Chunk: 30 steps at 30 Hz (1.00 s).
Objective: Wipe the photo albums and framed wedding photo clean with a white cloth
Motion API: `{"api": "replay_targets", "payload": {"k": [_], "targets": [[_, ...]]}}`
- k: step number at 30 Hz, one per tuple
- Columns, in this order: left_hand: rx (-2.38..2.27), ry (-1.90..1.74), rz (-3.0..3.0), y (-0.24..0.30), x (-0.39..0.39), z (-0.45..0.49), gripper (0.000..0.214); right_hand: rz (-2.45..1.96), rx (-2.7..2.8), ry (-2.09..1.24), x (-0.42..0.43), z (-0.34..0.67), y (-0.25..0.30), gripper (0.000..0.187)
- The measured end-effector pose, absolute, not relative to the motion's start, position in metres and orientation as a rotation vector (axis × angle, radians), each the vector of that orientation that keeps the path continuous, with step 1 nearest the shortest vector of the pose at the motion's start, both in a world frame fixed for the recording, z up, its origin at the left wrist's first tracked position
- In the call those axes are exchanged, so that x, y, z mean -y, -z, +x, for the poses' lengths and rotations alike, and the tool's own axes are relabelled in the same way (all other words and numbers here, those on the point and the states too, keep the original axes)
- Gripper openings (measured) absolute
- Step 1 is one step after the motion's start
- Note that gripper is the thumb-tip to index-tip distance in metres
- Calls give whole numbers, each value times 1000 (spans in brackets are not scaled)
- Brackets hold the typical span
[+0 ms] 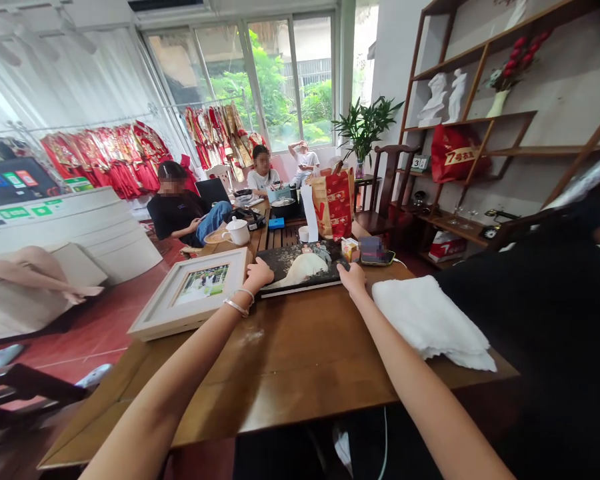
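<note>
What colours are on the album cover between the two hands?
The album cover is near-black with a cream-white gown; head view.

- Bright daylight, mainly from the window (270, 73) at back; some glass is overexposed
- White curtain (55, 87) at L also glows
- Table (305, 353) is dimmer, w/ soft shadow & small pale glare
- Album (300, 270) approx. sharp; far garments (107, 157) softer
- Wide lens distorts edges, e.g. shelf (555, 152) at R leans
- Black clothing (540, 313) at R loses detail
</note>
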<state>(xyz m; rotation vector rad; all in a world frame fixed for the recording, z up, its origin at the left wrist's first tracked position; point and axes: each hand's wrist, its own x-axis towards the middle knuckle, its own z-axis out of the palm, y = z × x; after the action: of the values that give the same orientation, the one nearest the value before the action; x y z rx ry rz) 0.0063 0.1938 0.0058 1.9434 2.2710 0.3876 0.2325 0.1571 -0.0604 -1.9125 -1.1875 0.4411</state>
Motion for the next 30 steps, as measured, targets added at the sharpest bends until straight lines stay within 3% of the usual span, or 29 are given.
{"api": "replay_targets", "payload": {"k": [6, 16, 22, 30], "targets": [[-2447, -562, 1742, -2, -181, 18, 47, -1845, 1059, -508, -153, 232, 53, 35], [-2038, -985, 1820, -70, -150, -15, 60, -1541, 949, -606, -142, 235, 47, 35], [-1663, -1152, 1635, -82, -109, -40, 36, -1364, 898, -697, -132, 235, 40, 31], [-1264, -1448, 1033, -65, -27, -43, 37, -1246, 1025, -749, -62, 240, 20, 32]]}}
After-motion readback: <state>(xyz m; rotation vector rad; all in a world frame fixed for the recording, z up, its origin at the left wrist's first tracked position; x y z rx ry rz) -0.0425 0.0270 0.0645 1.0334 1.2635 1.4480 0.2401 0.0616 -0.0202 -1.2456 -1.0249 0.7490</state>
